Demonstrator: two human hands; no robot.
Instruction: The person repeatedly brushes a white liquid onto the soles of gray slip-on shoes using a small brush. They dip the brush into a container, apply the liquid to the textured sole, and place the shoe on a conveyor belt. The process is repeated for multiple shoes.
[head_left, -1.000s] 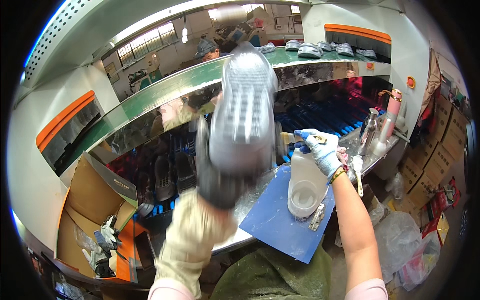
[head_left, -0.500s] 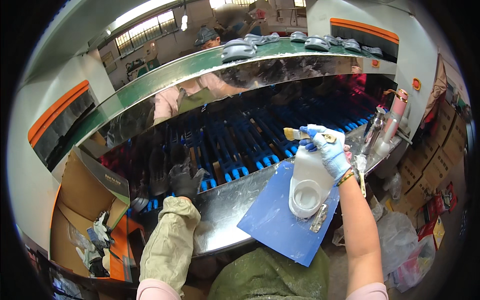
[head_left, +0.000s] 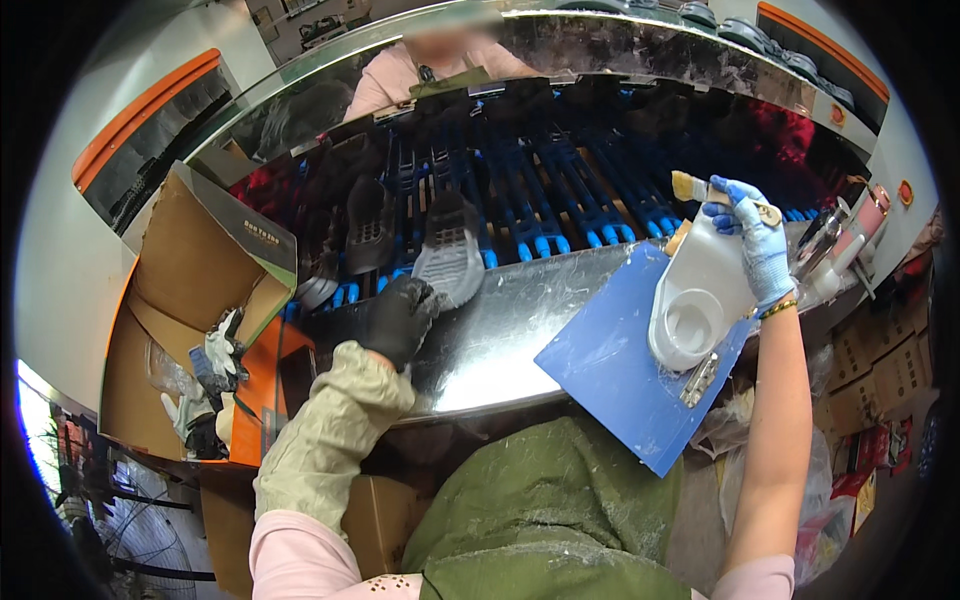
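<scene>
My left hand (head_left: 400,320), in a black glove, has its fingers closed at the lower left edge of a grey shoe sole (head_left: 450,260). The sole lies across the blue-tipped rack and the metal ledge. A darker sole (head_left: 369,225) rests on the rack to its left, with part of another beside it. In a blue and white glove, my right hand (head_left: 752,235) grips a flat brush (head_left: 688,187), its bristles pointing left. Below that hand is a white plastic container (head_left: 672,345) with a round opening, on a blue clipboard (head_left: 610,350) with a metal clip.
At the left stands an open cardboard box (head_left: 190,270) with gloves and scraps inside. The shiny metal ledge (head_left: 500,350) runs in front of the rack (head_left: 560,190). A pink flask (head_left: 872,212) stands at the right. Grey shoe parts (head_left: 750,38) line the green surface behind; cartons (head_left: 880,370) are stacked at lower right.
The view has shifted. My left hand has come back from the rack, and the grey sole now shows at its fingers. My right hand still holds the brush above the container.
</scene>
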